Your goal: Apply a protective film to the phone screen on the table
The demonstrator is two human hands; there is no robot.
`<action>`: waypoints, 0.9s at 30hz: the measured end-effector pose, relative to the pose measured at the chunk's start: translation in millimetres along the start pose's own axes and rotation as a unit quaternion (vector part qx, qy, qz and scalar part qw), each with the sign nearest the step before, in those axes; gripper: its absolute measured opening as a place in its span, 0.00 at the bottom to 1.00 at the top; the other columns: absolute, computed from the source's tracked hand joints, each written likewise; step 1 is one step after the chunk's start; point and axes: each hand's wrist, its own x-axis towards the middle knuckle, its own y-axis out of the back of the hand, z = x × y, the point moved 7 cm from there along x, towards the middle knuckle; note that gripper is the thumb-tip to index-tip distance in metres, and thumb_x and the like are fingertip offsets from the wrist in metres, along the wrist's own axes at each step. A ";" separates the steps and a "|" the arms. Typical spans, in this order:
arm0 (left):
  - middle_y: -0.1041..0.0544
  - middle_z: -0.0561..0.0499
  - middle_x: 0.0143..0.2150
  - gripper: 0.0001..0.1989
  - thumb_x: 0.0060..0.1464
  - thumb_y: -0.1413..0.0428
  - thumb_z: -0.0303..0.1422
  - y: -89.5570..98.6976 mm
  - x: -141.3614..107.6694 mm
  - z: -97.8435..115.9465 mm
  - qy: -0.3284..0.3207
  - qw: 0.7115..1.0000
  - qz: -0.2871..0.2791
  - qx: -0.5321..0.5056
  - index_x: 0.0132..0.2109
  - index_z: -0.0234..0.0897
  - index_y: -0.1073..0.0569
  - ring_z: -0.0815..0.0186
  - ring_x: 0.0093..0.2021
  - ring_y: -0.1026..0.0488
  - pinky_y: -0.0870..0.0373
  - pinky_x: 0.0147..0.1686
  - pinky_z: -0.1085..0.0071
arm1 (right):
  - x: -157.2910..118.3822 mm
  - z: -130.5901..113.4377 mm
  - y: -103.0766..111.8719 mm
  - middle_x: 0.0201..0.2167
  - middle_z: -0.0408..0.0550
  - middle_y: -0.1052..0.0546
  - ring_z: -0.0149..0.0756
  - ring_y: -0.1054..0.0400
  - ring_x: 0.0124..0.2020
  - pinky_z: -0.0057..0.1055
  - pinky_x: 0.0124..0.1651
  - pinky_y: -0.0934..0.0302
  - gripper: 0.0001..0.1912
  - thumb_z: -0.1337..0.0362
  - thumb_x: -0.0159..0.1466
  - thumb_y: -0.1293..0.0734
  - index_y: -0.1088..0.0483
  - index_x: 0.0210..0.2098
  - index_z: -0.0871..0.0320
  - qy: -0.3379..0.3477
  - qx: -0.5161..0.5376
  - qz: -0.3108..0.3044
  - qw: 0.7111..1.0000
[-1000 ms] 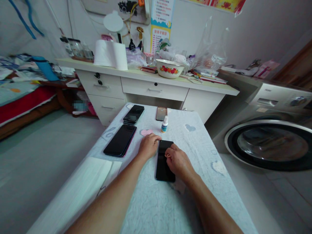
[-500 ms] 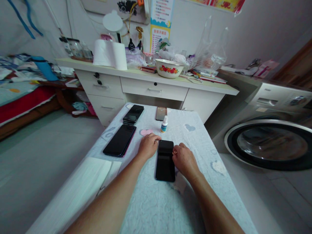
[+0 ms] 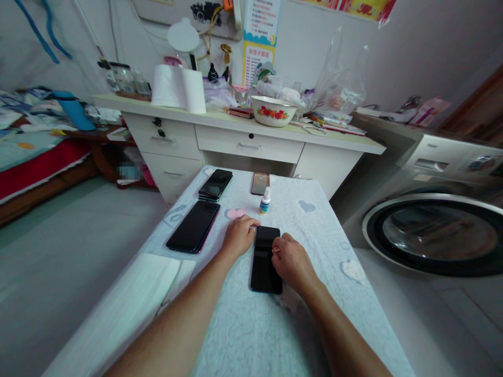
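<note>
A black smartphone [image 3: 265, 269] lies face up on the cloth-covered table. The fingertips of my left hand [image 3: 239, 234] are closed at its top left corner, steadying it there. My right hand [image 3: 294, 262] is curled over the phone's right edge, its fingers pressed together above the screen; whatever they hold is hidden. A small white spray bottle [image 3: 264, 201] with a blue and yellow label stands just beyond the phone. To the left are a larger dark phone [image 3: 193, 227] with a pinkish edge and a stack of phones [image 3: 215, 184]. A phone case [image 3: 260, 184] lies at the far edge.
White folded paper or cloth [image 3: 145, 283] lies along the table's left side. Behind stands a white desk [image 3: 251, 141] bearing a floral enamel bowl [image 3: 274, 111] and paper rolls [image 3: 176, 89]. A washing machine [image 3: 436, 173] with a round door is on the right.
My right hand has shifted a little left, from the phone's right edge further over its screen. My left hand and the phone stay put.
</note>
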 end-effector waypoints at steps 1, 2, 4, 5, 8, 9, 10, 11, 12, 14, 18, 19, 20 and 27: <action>0.24 0.49 0.41 0.13 0.52 0.50 0.24 0.3 -0.1 0.4 0.001 1.000 -0.001 0.000 0.40 0.39 0.23 0.64 0.43 0.28 0.32 0.47 0.68 | -0.1 -1.2 -0.7 0.35 0.46 0.31 0.30 0.36 0.32 0.27 0.34 0.50 0.09 0.73 0.59 0.40 0.30 0.33 0.58 0.005 0.003 0.001 1.000; 0.24 0.49 0.41 0.13 0.52 0.50 0.24 0.5 -0.1 0.8 0.002 1.000 -0.003 0.000 0.40 0.39 0.23 0.64 0.43 0.28 0.32 0.47 0.68 | -0.3 -2.7 -1.4 0.35 0.46 0.31 0.30 0.36 0.32 0.27 0.33 0.50 0.09 0.73 0.59 0.40 0.30 0.33 0.58 0.012 0.007 0.001 1.000; 0.24 0.49 0.41 0.13 0.52 0.50 0.24 0.8 -0.1 1.2 0.003 1.000 -0.004 0.000 0.40 0.39 0.23 0.64 0.43 0.28 0.32 0.46 0.68 | -1.0 -6.7 -2.4 0.35 0.46 0.32 0.30 0.37 0.31 0.26 0.33 0.50 0.08 0.73 0.59 0.40 0.31 0.33 0.58 0.030 0.017 0.000 0.999; 0.24 0.49 0.41 0.13 0.52 0.50 0.24 0.9 -0.1 1.3 0.004 1.000 -0.005 0.000 0.40 0.39 0.23 0.64 0.43 0.28 0.32 0.46 0.68 | -1.5 -9.1 -2.7 0.35 0.45 0.32 0.29 0.37 0.31 0.26 0.33 0.49 0.08 0.73 0.58 0.40 0.31 0.33 0.58 0.041 0.022 0.001 0.999; 0.24 0.49 0.41 0.13 0.51 0.50 0.23 0.6 0.2 0.6 0.005 1.000 -0.004 0.000 0.40 0.38 0.23 0.64 0.43 0.28 0.32 0.47 0.68 | -3.6 -16.5 -3.9 0.35 0.45 0.32 0.28 0.38 0.30 0.25 0.33 0.49 0.08 0.73 0.59 0.40 0.31 0.32 0.58 0.071 0.036 0.003 0.997; 0.24 0.49 0.41 0.13 0.51 0.50 0.24 0.2 0.3 0.1 0.005 1.000 -0.004 0.000 0.40 0.39 0.23 0.64 0.44 0.28 0.32 0.47 0.68 | -4.4 -18.7 -4.6 0.35 0.44 0.33 0.28 0.38 0.30 0.25 0.33 0.49 0.08 0.73 0.59 0.40 0.31 0.32 0.58 0.080 0.040 0.004 0.996; 0.24 0.49 0.41 0.13 0.51 0.50 0.24 -0.2 0.4 -0.4 0.005 1.000 -0.004 0.001 0.40 0.39 0.23 0.64 0.44 0.28 0.32 0.47 0.68 | -5.2 -20.9 -5.3 0.35 0.44 0.33 0.28 0.39 0.30 0.24 0.33 0.49 0.07 0.73 0.59 0.40 0.31 0.32 0.58 0.089 0.043 0.004 0.995; 0.24 0.49 0.41 0.13 0.51 0.50 0.24 -0.6 0.5 -0.9 0.005 1.000 -0.004 0.001 0.40 0.39 0.23 0.64 0.44 0.28 0.33 0.47 0.68 | -6.1 -23.0 -6.1 0.35 0.44 0.33 0.27 0.39 0.29 0.24 0.33 0.49 0.07 0.73 0.59 0.40 0.31 0.32 0.58 0.098 0.047 0.004 0.994; 0.24 0.49 0.42 0.13 0.51 0.50 0.24 -0.9 0.5 -1.2 0.004 1.000 -0.003 0.001 0.40 0.39 0.23 0.64 0.44 0.28 0.33 0.47 0.68 | -6.9 -25.0 -6.9 0.34 0.44 0.33 0.27 0.40 0.29 0.24 0.33 0.49 0.07 0.73 0.59 0.40 0.32 0.32 0.58 0.107 0.049 0.004 0.993; 0.24 0.49 0.42 0.13 0.52 0.50 0.24 -1.4 0.4 -1.7 0.005 1.000 -0.003 0.002 0.40 0.39 0.23 0.64 0.44 0.28 0.33 0.47 0.68 | -8.5 -28.9 -8.4 0.34 0.44 0.34 0.27 0.40 0.29 0.24 0.32 0.49 0.07 0.73 0.59 0.41 0.32 0.32 0.58 0.127 0.055 0.004 0.990; 0.24 0.49 0.41 0.13 0.52 0.50 0.24 -1.6 0.2 -1.4 0.005 1.000 -0.004 0.000 0.40 0.38 0.23 0.64 0.44 0.28 0.32 0.47 0.68 | -10.6 -35.4 -12.0 0.34 0.43 0.35 0.26 0.41 0.29 0.23 0.32 0.49 0.07 0.73 0.59 0.41 0.33 0.30 0.58 0.170 0.074 -0.002 0.983; 0.24 0.49 0.41 0.13 0.52 0.50 0.24 -1.5 0.2 -1.0 0.003 1.000 -0.003 -0.001 0.40 0.38 0.23 0.64 0.44 0.28 0.32 0.47 0.68 | -10.8 -36.3 -12.8 0.34 0.43 0.35 0.27 0.41 0.29 0.24 0.32 0.49 0.07 0.73 0.59 0.41 0.33 0.30 0.58 0.178 0.077 -0.001 0.981; 0.24 0.49 0.41 0.12 0.52 0.49 0.24 -1.3 0.2 -0.8 0.000 1.000 -0.001 -0.001 0.40 0.38 0.23 0.64 0.44 0.28 0.33 0.47 0.68 | -10.8 -36.8 -13.7 0.33 0.43 0.35 0.27 0.41 0.30 0.24 0.32 0.49 0.06 0.73 0.59 0.41 0.33 0.30 0.58 0.185 0.079 -0.001 0.980; 0.24 0.49 0.41 0.12 0.52 0.49 0.24 -1.2 0.0 -1.6 -0.001 1.000 0.004 -0.003 0.40 0.39 0.23 0.64 0.43 0.28 0.32 0.46 0.68 | -8.3 -31.4 -14.4 0.33 0.44 0.35 0.27 0.40 0.29 0.24 0.32 0.49 0.08 0.74 0.58 0.41 0.33 0.30 0.58 0.167 0.070 0.010 0.983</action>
